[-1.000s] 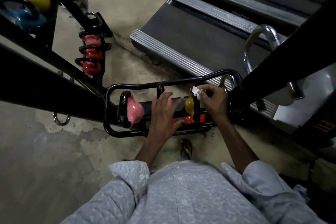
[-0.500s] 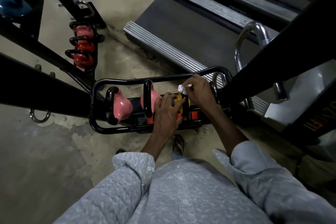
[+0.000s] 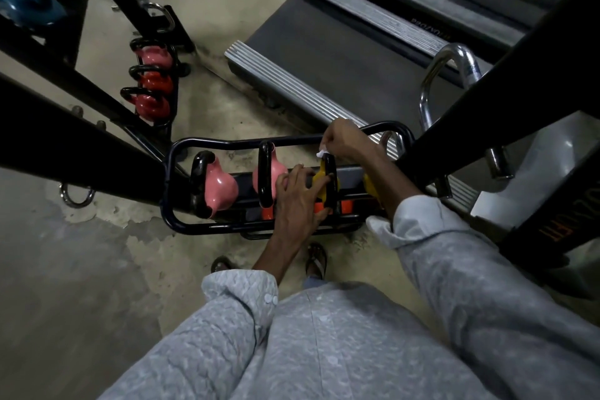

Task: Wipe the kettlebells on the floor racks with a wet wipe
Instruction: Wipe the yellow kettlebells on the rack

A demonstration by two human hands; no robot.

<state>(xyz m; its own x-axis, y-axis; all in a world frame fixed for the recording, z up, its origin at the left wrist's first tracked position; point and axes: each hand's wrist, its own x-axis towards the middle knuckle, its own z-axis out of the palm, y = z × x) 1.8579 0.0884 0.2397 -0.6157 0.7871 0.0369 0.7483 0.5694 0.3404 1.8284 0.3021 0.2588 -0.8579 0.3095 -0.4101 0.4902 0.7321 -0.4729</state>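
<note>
Head view: right hand (image 3: 344, 143) pinches wet wipe (image 3: 322, 153) at top of yellow kettlebell (image 3: 319, 172) handle, in floor rack (image 3: 227, 143). Left hand (image 3: 297, 195), fingers straight, presses that kettlebell's body. Two pink kettlebells (image 3: 220, 187) sit left of it, same rack.

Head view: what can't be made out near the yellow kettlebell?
Head view:
White wet wipe: mostly hidden in the right hand, only a corner shows.
Yellow kettlebell with black handle: body largely covered by the left hand.
Second yellow kettlebell: behind the right forearm.
Blue kettlebell, top left: blurred, cut by edge.
</note>
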